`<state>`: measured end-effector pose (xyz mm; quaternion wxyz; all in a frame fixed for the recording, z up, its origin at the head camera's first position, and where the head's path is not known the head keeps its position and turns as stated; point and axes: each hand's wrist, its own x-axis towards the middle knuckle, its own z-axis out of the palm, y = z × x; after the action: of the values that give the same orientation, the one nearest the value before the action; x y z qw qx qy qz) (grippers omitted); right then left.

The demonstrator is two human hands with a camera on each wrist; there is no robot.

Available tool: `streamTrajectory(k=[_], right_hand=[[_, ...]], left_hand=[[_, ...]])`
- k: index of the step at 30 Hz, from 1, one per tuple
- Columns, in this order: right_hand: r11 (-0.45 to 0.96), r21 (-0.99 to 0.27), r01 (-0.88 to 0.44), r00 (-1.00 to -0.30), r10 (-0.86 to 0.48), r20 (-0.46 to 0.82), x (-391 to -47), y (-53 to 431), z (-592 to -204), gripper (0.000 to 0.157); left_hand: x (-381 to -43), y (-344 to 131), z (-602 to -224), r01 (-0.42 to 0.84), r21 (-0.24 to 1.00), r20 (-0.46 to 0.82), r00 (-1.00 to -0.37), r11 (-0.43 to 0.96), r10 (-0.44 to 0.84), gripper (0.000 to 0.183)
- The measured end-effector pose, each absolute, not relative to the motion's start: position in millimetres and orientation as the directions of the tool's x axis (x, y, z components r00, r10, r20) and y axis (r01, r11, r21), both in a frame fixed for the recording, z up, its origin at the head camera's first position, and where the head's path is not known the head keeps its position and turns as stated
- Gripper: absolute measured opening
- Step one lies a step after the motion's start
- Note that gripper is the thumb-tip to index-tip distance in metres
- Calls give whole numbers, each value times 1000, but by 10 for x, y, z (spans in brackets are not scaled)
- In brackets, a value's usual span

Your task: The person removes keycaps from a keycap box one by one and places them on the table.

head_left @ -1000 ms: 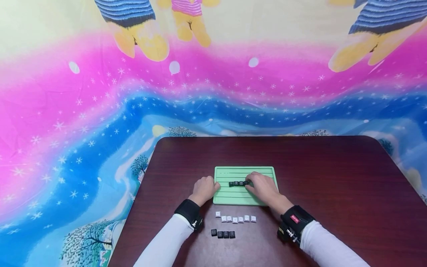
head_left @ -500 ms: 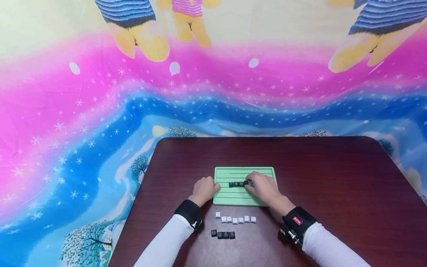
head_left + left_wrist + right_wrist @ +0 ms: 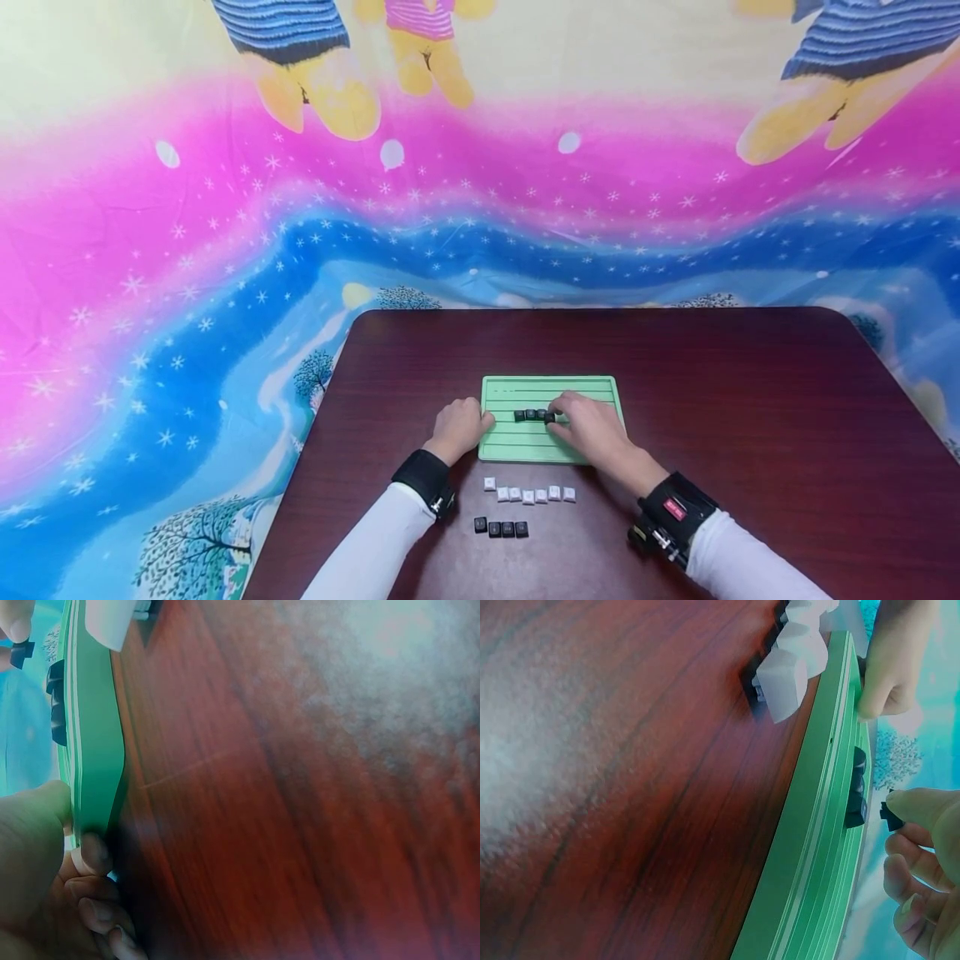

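A backdrop [image 3: 525, 167] of pink, blue and cream, printed with snowflakes, trees and the lower bodies of cartoon figures, hangs behind a dark red-brown table [image 3: 750, 417] with rounded far corners. Two white sleeves [image 3: 367, 550] reach in from the near side, each ending in a black wristband [image 3: 678, 508]. Between them on the table lies a pale green board [image 3: 510, 437], its raised rim enclosing straight lines that run from side to side. The left hand [image 3: 457, 427] grips the board's left edge, thumb over the rim and the other fingers curled against its side. The right hand [image 3: 592, 425] is over the board's right half, pinching one black key [image 3: 891, 813] between thumb and finger, clear of the surface. Just beside it, three black keys [image 3: 531, 414] stand in a row near the board's middle. On the table, nearer the person, seven white keys [image 3: 528, 497] form an uneven line, the leftmost set a little farther back. Nearer again sit four loose black keys [image 3: 507, 529], three of them side by side; their markings are too small to read.
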<state>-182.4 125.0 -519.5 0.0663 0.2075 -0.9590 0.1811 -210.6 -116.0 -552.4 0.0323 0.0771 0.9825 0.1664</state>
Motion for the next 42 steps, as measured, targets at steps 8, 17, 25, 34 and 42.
streamTrajectory(k=[8, 17, 25, 34, 42], right_hand=[[844, -309, -438, -897, -390, 206, -1741, 1229, -5168, 23], [829, -287, -479, -874, -420, 247, -1640, 1215, -5131, 21], [817, -264, -512, -853, -449, 267, -1557, 1191, -5110, 18], [806, -236, -542, -832, -476, 286, -1479, 1185, -5131, 20], [806, -227, -547, -827, -477, 298, -1434, 1168, -5136, 21]], left_hand=[[-2109, -1163, -5541, 143, 345, -34, -986, 928, 164, 44], [-2108, -1161, -5550, 138, 336, -29, -987, 932, 156, 44], [-2096, -1159, -5527, 136, 337, -32, -987, 932, 155, 44], [-2098, -1158, -5537, 148, 324, -17, -987, 934, 162, 45], [-2100, -1159, -5529, 150, 337, -25, -985, 930, 168, 46]])
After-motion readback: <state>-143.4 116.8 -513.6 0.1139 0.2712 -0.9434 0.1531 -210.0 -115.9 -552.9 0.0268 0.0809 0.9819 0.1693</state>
